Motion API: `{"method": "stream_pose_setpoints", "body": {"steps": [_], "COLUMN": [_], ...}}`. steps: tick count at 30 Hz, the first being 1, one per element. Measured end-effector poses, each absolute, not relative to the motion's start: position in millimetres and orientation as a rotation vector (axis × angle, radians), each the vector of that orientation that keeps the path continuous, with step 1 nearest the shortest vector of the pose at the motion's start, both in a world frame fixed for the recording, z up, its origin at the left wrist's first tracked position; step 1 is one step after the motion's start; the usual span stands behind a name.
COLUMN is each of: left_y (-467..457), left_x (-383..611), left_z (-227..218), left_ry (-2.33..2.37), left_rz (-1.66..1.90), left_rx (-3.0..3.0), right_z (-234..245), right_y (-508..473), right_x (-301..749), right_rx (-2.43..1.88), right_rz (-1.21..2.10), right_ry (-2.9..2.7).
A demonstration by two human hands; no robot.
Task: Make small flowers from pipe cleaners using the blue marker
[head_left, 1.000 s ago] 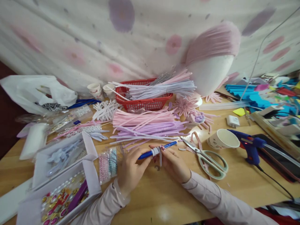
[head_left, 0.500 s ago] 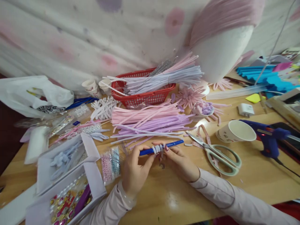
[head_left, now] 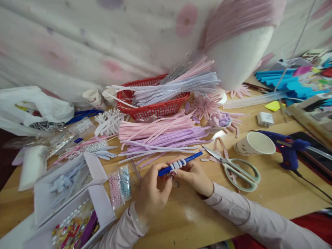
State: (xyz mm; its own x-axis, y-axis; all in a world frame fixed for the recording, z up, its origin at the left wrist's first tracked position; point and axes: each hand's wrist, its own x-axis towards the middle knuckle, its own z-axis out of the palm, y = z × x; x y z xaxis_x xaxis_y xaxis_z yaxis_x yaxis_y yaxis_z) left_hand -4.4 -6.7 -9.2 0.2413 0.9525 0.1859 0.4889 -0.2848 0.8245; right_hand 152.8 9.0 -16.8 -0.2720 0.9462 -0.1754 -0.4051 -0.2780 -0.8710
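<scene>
My left hand (head_left: 153, 190) grips the lower end of a blue pen (head_left: 192, 158), fingers closed round it. A white pipe cleaner (head_left: 177, 164) is coiled in several turns round the pen's middle. My right hand (head_left: 193, 174) pinches that coil from below, thumb and fingers pressed together on it. Both hands hover just above the wooden table (head_left: 259, 200). Right behind them lies a heap of pink, lilac and white pipe cleaners (head_left: 160, 136).
Scissors (head_left: 233, 169) lie right of my hands, then a paper cup (head_left: 255, 143) and a blue glue gun (head_left: 284, 148). A red basket (head_left: 153, 109) of pipe cleaners stands behind. White boxes (head_left: 70, 193) of gems and beads sit at left.
The view has dropped and shifted slightly. My right hand has slid under the pen and turned the coil; the pipe cleaner's loose tail, hanging down earlier, is now wound up.
</scene>
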Motion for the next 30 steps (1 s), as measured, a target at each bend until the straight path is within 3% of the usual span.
{"method": "stream_pose_setpoints", "body": {"steps": [6, 16, 22, 30], "left_y": [-7, -21, -34, 3], "left_x": [-6, -35, -48, -17], "left_z": [-11, -12, -27, 20], "left_ry": [1.243, 1.456, 1.587, 1.071], "left_rz": [0.871, 1.006, 0.982, 0.844], "left_rx": [1.583, 1.58, 1.997, 2.037], "right_z": [-12, -17, -15, -14], "right_y": [17, 38, 38, 29], "right_x": [163, 191, 193, 185], "right_rx": [-0.897, -0.883, -0.819, -0.582], "right_rz": [1.667, 1.519, 1.572, 1.823], "right_ry": [-1.019, -1.025, -1.095, -1.279]}}
